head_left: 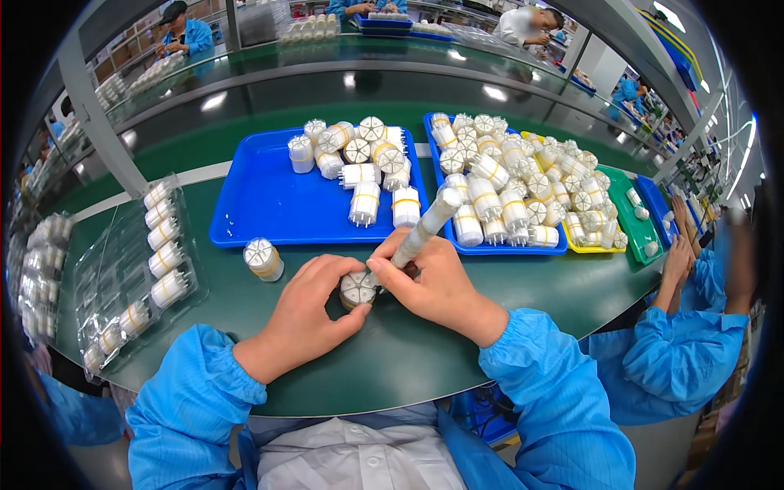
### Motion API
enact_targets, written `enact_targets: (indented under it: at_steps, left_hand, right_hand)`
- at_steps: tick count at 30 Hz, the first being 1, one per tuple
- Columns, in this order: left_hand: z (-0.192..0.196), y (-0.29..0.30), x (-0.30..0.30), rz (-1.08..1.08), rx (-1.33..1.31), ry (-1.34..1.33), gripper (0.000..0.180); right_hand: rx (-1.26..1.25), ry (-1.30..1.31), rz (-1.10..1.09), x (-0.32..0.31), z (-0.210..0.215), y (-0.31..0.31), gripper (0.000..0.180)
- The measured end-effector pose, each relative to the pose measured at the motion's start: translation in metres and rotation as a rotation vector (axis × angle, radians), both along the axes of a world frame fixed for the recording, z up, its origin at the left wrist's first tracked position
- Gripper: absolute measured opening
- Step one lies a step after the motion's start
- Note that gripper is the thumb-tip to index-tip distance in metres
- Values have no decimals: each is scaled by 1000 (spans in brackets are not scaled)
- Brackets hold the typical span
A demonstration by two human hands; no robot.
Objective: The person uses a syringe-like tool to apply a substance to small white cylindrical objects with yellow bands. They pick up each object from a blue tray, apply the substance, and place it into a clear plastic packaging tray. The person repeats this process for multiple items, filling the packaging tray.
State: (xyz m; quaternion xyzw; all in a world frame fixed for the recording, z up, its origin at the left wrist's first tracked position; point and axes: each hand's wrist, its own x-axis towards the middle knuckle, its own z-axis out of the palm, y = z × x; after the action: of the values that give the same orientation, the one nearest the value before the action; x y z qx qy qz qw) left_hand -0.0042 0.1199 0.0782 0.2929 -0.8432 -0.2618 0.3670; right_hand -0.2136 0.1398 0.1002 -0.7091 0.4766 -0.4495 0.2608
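My left hand [304, 317] is curled round a short white cylindrical part [358, 287], thumb on the near side and fingers on the far side. The part stands on the green table, its face of wedge-shaped segments turned up. In my right hand [445, 287] is a thick whitish pen-shaped tool [429, 222], gripped like a pen and slanting up to the right. Its lower end is at the edge of the part; my fingers partly hide the tip. Another white cylinder [263, 260] with a yellowish band stands alone, left of my left hand.
Beyond my hands lies a blue tray [253, 200] with several cylinders at its right. A fuller blue tray [523, 245], a yellow tray [594, 248] and a green tray [625, 204] continue rightward. A clear plastic tray [106, 269] holds cylinders at left. A co-worker's hands [678, 257] are at right.
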Motion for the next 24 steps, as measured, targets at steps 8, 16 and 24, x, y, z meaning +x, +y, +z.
enact_targets:
  at_steps: [8, 16, 24]
  left_hand:
    - [-2, -1, 0, 2, -22, 10, 48]
    - [-1, -1, -1, -5, -32, 5, 48]
    - [-9, -4, -1, -21, -34, 75, 45]
  right_hand:
    - [26, 12, 2, 0, 2, 0, 20]
    - [11, 25, 0, -1, 3, 0, 19]
    - [-28, -29, -48, 1, -5, -4, 14]
